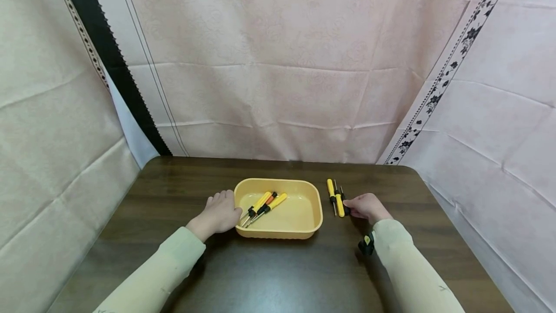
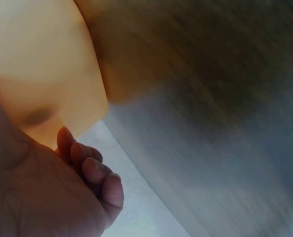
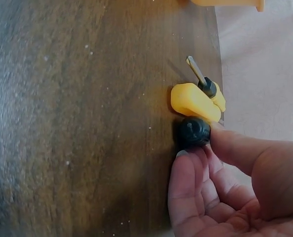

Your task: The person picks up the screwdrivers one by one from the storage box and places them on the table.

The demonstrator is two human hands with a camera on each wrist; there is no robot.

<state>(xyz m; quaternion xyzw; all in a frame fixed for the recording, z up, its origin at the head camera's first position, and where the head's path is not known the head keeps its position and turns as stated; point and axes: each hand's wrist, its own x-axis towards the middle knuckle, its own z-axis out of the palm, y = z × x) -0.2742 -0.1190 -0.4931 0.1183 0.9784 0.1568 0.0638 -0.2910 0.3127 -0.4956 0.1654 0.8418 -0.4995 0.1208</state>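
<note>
A yellow plastic tray (image 1: 304,211) stands on the table, with several screwdrivers (image 1: 264,204) leaning together at its left side. My left hand (image 1: 222,211) holds the tray's left rim; in the left wrist view its curled fingers (image 2: 98,172) lie beside the tray wall (image 2: 52,64). To the tray's right, my right hand (image 1: 367,206) pinches a black-handled screwdriver (image 3: 193,131) between thumb and fingers. Right beside it are two yellow-handled screwdrivers, a nearer one (image 1: 339,205) and a farther one (image 1: 330,188), pointing opposite ways.
The dark wooden table (image 1: 278,274) has its far edge just behind the tray and screwdrivers. Pale patterned cloth (image 1: 278,62) hangs behind it and on both sides. A small black device (image 1: 367,244) is on my right wrist.
</note>
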